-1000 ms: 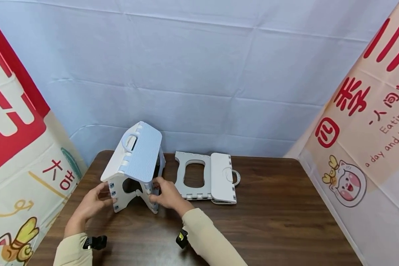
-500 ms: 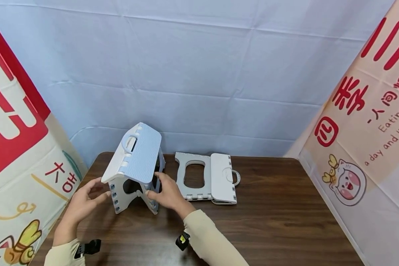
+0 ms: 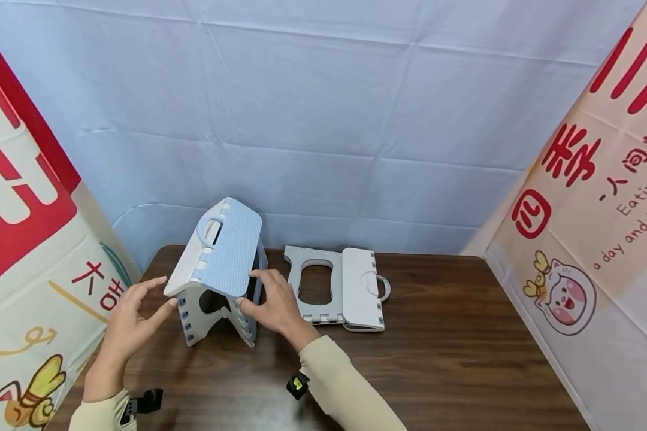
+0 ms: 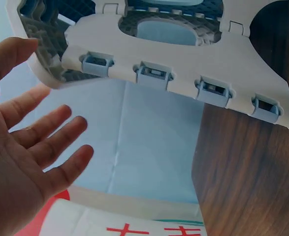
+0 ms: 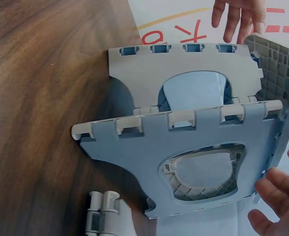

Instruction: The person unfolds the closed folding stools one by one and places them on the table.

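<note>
A partly folded step stool (image 3: 232, 248) stands on the table's left side, its blue and white seat halves sloping like a roof. A thin carry handle (image 3: 207, 230) sits at the ridge. Beside the white half's lower corner is my left hand (image 3: 121, 338), thumb and fingers spread. In the left wrist view that hand (image 4: 31, 157) holds nothing, its fingertips close to the seat edge. On the other side, my right hand (image 3: 277, 308) has its fingertips at the blue half's lower edge, not curled round it. In the right wrist view its fingers (image 5: 272, 189) are extended.
A second stool (image 3: 358, 287), white and grey, lies folded flat on the table to the right of my right hand. The dark wooden table (image 3: 437, 347) meets a pale cloth backdrop (image 3: 323, 120). Printed banners hang at both sides.
My left hand has drawn back from the stool's side and moved up by the seat edge, fingers spreading. My right hand has slid up from the leg to the blue half's edge.
</note>
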The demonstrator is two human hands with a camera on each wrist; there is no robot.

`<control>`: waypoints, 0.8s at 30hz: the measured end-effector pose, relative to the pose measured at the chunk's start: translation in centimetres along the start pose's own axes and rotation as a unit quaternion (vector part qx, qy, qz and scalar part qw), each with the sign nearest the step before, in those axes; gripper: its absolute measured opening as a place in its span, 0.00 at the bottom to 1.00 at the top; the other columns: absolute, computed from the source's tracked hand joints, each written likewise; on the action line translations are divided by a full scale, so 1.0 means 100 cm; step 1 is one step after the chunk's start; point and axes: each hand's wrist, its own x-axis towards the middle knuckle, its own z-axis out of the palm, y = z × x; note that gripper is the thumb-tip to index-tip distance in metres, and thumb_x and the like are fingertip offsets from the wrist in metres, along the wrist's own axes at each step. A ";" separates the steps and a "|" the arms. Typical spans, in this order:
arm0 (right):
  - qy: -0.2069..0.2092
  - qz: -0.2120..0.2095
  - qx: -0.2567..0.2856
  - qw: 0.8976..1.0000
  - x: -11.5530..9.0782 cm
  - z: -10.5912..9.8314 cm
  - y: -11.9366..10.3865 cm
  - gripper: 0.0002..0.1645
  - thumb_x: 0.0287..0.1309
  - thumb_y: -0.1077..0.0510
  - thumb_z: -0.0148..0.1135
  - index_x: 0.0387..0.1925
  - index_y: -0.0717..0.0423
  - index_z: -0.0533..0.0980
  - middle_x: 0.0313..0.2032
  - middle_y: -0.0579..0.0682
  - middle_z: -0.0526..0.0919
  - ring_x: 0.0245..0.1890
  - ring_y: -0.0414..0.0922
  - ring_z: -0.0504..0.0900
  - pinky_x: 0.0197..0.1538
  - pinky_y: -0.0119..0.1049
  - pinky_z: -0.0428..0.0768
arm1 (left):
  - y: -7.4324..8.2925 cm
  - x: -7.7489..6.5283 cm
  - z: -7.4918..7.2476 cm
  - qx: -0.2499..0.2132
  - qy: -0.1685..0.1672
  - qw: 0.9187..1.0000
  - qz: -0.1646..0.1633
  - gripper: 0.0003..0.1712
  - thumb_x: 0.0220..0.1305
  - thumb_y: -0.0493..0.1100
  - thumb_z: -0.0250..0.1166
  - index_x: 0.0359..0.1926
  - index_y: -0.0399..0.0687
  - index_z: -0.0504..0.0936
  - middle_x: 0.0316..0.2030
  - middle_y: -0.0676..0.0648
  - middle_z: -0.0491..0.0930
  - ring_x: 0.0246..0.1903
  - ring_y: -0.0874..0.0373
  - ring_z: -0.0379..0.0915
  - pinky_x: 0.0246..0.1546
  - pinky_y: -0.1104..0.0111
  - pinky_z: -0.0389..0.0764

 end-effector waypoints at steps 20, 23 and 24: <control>0.014 -0.125 -0.006 0.992 0.025 -0.005 -0.029 0.27 0.56 0.48 0.61 0.56 0.51 0.73 0.55 0.56 0.68 0.54 0.50 0.68 0.53 0.39 0.70 | 0.027 0.023 0.009 -0.043 0.044 0.994 0.092 0.20 0.52 0.30 0.67 0.49 0.40 0.81 0.47 0.42 0.77 0.29 0.67 0.70 0.26 0.82 0.70; 0.001 -0.134 -0.016 0.991 0.030 -0.003 -0.030 0.25 0.59 0.48 0.58 0.57 0.51 0.73 0.56 0.56 0.68 0.55 0.51 0.67 0.54 0.39 0.69 | 0.029 0.025 0.013 -0.040 0.038 0.995 0.087 0.19 0.54 0.32 0.67 0.48 0.42 0.81 0.47 0.43 0.77 0.30 0.64 0.69 0.26 0.80 0.68; -0.005 -0.137 -0.023 0.990 0.031 -0.002 -0.030 0.25 0.60 0.48 0.57 0.58 0.50 0.72 0.56 0.56 0.68 0.56 0.51 0.66 0.55 0.39 0.69 | 0.029 0.025 0.014 -0.038 0.036 0.995 0.084 0.18 0.54 0.32 0.66 0.49 0.42 0.81 0.46 0.43 0.77 0.31 0.63 0.69 0.26 0.80 0.68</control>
